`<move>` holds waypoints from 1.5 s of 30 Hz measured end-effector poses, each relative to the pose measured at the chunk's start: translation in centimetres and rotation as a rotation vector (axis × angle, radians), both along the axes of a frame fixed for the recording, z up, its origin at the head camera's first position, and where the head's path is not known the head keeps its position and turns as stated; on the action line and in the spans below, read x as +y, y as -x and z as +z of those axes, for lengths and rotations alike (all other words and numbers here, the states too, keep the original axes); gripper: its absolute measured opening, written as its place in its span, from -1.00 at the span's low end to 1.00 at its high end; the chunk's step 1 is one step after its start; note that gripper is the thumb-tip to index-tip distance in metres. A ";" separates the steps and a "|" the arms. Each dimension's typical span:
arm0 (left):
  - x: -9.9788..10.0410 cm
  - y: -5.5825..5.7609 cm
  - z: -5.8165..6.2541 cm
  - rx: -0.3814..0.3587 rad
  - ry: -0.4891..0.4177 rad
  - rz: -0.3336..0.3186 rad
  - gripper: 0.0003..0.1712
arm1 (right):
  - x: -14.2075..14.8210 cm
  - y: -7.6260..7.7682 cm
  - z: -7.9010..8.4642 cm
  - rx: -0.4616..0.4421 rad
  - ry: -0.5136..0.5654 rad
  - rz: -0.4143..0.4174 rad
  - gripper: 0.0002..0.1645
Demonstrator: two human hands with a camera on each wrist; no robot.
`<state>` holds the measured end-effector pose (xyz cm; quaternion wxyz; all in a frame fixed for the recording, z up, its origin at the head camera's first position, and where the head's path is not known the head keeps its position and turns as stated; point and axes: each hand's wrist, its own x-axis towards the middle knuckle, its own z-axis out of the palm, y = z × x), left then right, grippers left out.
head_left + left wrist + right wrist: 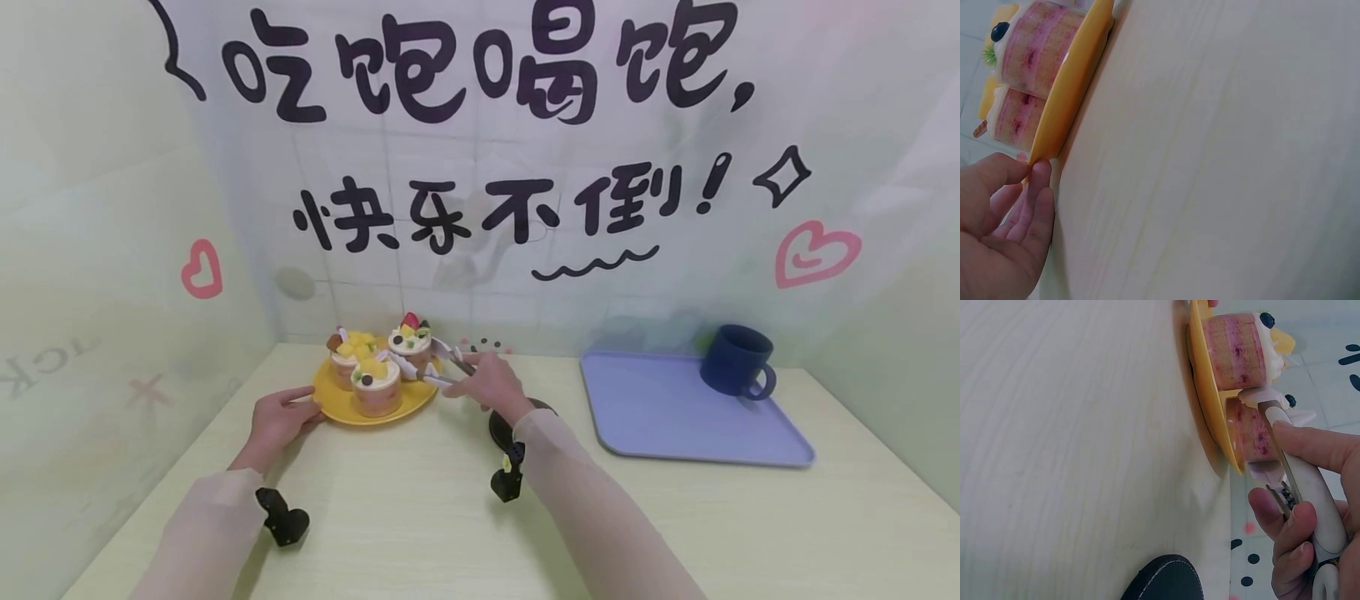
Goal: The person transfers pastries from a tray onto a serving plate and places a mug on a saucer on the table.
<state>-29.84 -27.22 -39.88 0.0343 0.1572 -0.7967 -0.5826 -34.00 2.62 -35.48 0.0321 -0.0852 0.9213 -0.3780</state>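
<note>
My left hand (279, 417) pinches the left rim of a yellow plate (337, 408) between thumb and fingers; the left wrist view shows the fingertips (1040, 172) on its edge. Three layered cake cups topped with cream and fruit stand on the plate: a front cup (377, 400), a back-left cup (343, 371) and a back-right cup (420, 354). With my right hand (491, 385) I grip a pair of tongs (1313, 500) with pale handles. Their white tips lie on either side of the back-right cup, as the right wrist view shows.
To the right lies a blue-purple tray (645, 417), with a dark blue mug (731, 362) at its back right corner. A black round pad (501, 432) sits on the table partly under my right wrist. Behind stands a printed backdrop (480, 283) with large black characters.
</note>
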 end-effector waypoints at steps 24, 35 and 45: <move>-0.4 0.7 -0.2 0.007 -0.020 0.000 -0.41 | 0.5 -0.2 0.3 0.031 -0.005 0.038 -0.21; -0.4 0.7 -0.3 0.010 -0.022 -0.002 -0.41 | 0.8 -0.5 0.5 0.025 -0.030 0.031 -0.14; -0.3 0.5 -0.3 0.012 -0.007 -0.009 -0.41 | 1.2 -0.5 0.5 0.041 -0.048 0.035 -0.18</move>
